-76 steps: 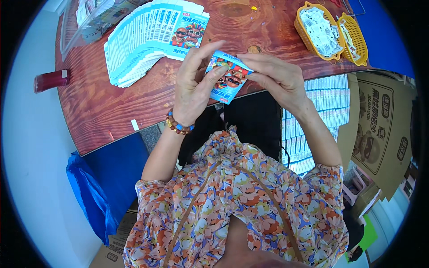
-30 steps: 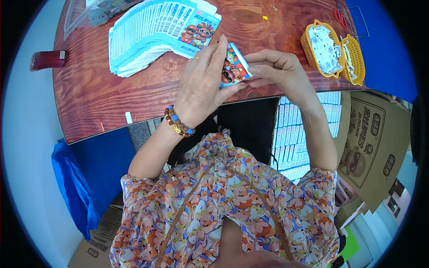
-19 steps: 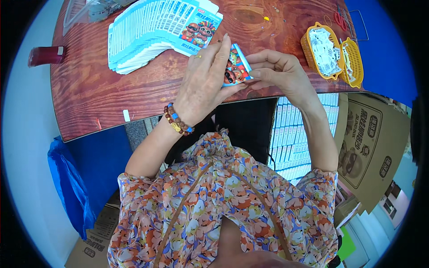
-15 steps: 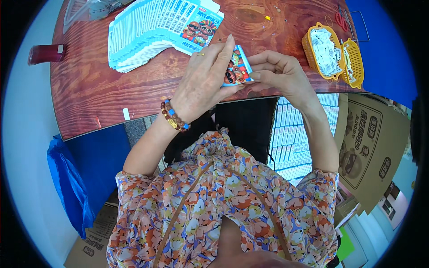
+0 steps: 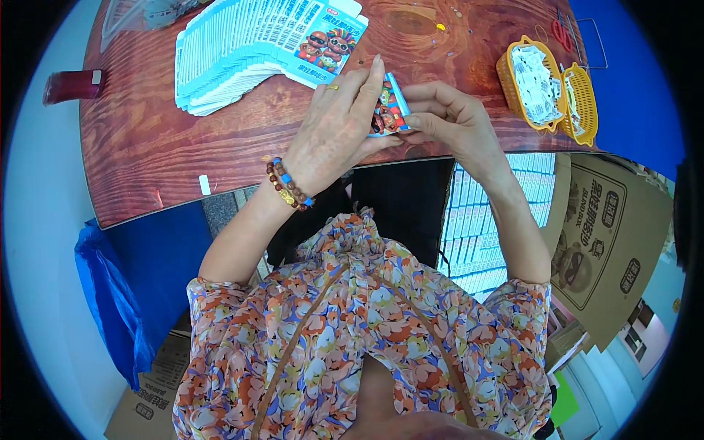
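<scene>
Between my hands, near the table's front edge, is a small blue printed carton (image 5: 390, 110) with cartoon figures on it. My left hand (image 5: 334, 114) is closed around its left side, fingers over the front and thumb below, hiding much of it. At the carton's right edge my right hand (image 5: 449, 121) pinches with thumb and fingers. Just beyond my left hand lies a fanned stack of flat blue-and-white cartons (image 5: 249, 55), the top one showing the same cartoon figures.
To the right stand a yellow basket (image 5: 506, 77) of small white packets and a smaller yellow basket (image 5: 587, 95), with red-handled scissors (image 5: 562, 35) behind. A dark red object (image 5: 73, 86) lies at the table's left edge. Packed cartons (image 5: 495, 213) and a cardboard box (image 5: 612, 242) stand below right.
My right hand has shifted slightly left along the carton, its fingers now closer against the right edge. The left hand keeps its hold, almost unmoved.
</scene>
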A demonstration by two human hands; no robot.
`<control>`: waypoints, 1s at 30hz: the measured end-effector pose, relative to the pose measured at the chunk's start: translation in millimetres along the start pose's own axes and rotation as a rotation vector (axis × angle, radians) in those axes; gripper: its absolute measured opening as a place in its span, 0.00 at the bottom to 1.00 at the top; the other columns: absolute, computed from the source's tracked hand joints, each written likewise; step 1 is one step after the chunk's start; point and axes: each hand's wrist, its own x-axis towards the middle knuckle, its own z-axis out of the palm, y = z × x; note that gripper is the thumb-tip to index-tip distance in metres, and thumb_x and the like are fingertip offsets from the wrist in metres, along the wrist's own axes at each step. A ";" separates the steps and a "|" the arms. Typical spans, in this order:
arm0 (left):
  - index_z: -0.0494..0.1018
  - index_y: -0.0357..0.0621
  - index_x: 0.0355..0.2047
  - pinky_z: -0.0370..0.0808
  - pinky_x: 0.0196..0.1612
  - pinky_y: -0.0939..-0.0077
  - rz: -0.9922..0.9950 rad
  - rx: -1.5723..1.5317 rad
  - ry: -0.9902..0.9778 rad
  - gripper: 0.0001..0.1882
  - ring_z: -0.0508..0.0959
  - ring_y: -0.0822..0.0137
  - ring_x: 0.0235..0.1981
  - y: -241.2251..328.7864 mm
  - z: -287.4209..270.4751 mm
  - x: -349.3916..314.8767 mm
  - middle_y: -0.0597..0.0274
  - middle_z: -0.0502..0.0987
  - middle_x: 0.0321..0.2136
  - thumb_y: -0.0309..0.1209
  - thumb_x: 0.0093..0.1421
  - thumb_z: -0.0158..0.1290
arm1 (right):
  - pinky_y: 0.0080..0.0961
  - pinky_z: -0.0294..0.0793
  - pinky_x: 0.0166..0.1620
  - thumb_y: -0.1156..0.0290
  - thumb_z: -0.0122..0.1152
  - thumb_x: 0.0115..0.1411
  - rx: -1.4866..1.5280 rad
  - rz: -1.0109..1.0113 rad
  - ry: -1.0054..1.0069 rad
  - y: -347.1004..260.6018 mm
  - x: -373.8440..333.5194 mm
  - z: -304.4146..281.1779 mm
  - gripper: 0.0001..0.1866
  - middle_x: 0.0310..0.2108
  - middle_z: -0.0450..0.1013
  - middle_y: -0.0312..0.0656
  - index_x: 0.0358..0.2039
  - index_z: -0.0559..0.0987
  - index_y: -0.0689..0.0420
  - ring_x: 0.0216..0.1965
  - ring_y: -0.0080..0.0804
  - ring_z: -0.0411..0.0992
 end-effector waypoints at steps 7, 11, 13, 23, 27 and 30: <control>0.55 0.28 0.66 0.69 0.52 0.59 -0.050 -0.042 0.001 0.54 0.73 0.54 0.51 9.9 3.2 -4.3 0.49 0.70 0.50 0.40 0.44 0.71 | 0.20 0.81 0.42 0.74 0.60 0.64 -0.060 -0.001 0.057 -3.0 1.6 3.7 0.14 0.40 0.80 0.41 0.50 0.77 0.64 0.41 0.22 0.79; 0.54 0.29 0.66 0.68 0.52 0.59 -0.018 -0.041 -0.025 0.55 0.72 0.54 0.52 13.3 4.5 -5.8 0.50 0.70 0.51 0.39 0.43 0.71 | 0.17 0.77 0.36 0.72 0.62 0.64 -0.149 0.046 0.044 -4.8 5.5 -2.0 0.10 0.33 0.80 0.37 0.43 0.79 0.64 0.34 0.18 0.77; 0.54 0.29 0.66 0.67 0.53 0.58 -0.043 -0.038 -0.016 0.56 0.73 0.54 0.52 18.2 5.4 -5.0 0.50 0.70 0.52 0.38 0.43 0.72 | 0.16 0.75 0.34 0.72 0.62 0.64 -0.164 0.032 0.058 -4.4 7.8 -1.2 0.09 0.31 0.80 0.36 0.41 0.79 0.64 0.32 0.16 0.76; 0.51 0.28 0.67 0.70 0.54 0.57 -0.219 -0.129 0.112 0.57 0.72 0.47 0.52 15.7 18.6 3.7 0.43 0.68 0.52 0.34 0.42 0.73 | 0.16 0.75 0.42 0.73 0.58 0.66 -0.324 -0.195 0.175 3.4 12.4 10.9 0.15 0.39 0.78 0.37 0.52 0.77 0.64 0.38 0.15 0.73; 0.50 0.27 0.67 0.69 0.56 0.54 -0.221 -0.175 0.148 0.56 0.71 0.43 0.53 14.3 10.1 7.1 0.39 0.67 0.53 0.30 0.44 0.71 | 0.26 0.77 0.46 0.73 0.61 0.64 -0.333 -0.283 0.203 9.0 -6.0 20.9 0.22 0.47 0.78 0.49 0.58 0.73 0.63 0.44 0.34 0.79; 0.49 0.27 0.67 0.69 0.56 0.54 -0.236 -0.187 0.141 0.55 0.70 0.42 0.54 14.0 8.2 7.4 0.37 0.66 0.53 0.28 0.45 0.70 | 0.29 0.76 0.51 0.74 0.62 0.63 -0.532 -0.536 0.295 15.8 -1.3 29.1 0.25 0.54 0.74 0.54 0.60 0.71 0.62 0.52 0.42 0.76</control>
